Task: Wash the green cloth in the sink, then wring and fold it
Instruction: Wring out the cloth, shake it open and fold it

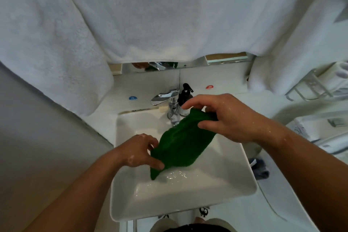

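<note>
Your forearms (75, 194), wet, reached in from bottom edge over sink (216, 192). Cloth (180, 147) hung stretched slantwise between both hands above basin. Left hand (139, 149) pinched its near lower end, fingers curled on edge. Right hand (226, 117) gripped far upper end, fingers over top, thumb below. Lowest corner dangled toward wet basin floor; touching or not, could not tell. Tap (165, 98) and dark pump bottle (185, 98) stood behind. White towel (131, 15) hung above.
</note>
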`<action>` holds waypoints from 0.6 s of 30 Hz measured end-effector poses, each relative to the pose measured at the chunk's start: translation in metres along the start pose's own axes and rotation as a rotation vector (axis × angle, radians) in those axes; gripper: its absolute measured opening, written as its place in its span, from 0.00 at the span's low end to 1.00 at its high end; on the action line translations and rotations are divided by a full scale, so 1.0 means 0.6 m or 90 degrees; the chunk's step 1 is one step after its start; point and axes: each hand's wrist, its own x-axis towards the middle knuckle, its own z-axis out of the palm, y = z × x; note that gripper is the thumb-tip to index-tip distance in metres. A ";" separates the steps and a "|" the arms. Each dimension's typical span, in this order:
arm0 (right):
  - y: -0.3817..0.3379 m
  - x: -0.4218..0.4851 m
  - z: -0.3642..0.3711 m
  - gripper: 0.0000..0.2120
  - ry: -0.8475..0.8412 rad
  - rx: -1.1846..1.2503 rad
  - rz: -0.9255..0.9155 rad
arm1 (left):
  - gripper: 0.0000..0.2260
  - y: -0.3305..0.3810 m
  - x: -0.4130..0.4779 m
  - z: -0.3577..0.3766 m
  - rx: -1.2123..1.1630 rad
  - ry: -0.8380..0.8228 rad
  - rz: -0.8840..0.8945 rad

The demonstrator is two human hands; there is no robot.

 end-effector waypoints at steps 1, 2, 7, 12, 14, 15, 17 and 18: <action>-0.016 0.003 -0.009 0.26 -0.017 -0.027 -0.027 | 0.33 0.021 -0.011 -0.013 0.000 0.025 0.037; -0.032 0.007 -0.018 0.27 -0.037 -0.055 -0.051 | 0.33 0.046 -0.025 -0.028 -0.038 0.089 0.089; -0.098 0.022 -0.074 0.26 -0.066 -0.185 -0.137 | 0.31 0.179 -0.081 -0.089 -0.144 0.233 0.337; -0.114 0.007 -0.137 0.22 -0.023 -0.324 -0.074 | 0.04 0.228 -0.083 -0.126 -0.136 0.241 0.352; -0.104 0.005 -0.159 0.18 -0.037 -0.391 -0.046 | 0.08 0.237 -0.086 -0.127 -0.095 0.287 0.340; -0.096 0.005 -0.168 0.15 -0.043 -0.398 -0.036 | 0.09 0.241 -0.089 -0.127 -0.070 0.310 0.328; -0.073 0.006 -0.183 0.13 -0.037 -0.339 -0.026 | 0.10 0.248 -0.088 -0.129 0.011 0.325 0.305; -0.063 0.006 -0.188 0.11 -0.027 -0.289 -0.031 | 0.10 0.250 -0.085 -0.129 0.053 0.321 0.293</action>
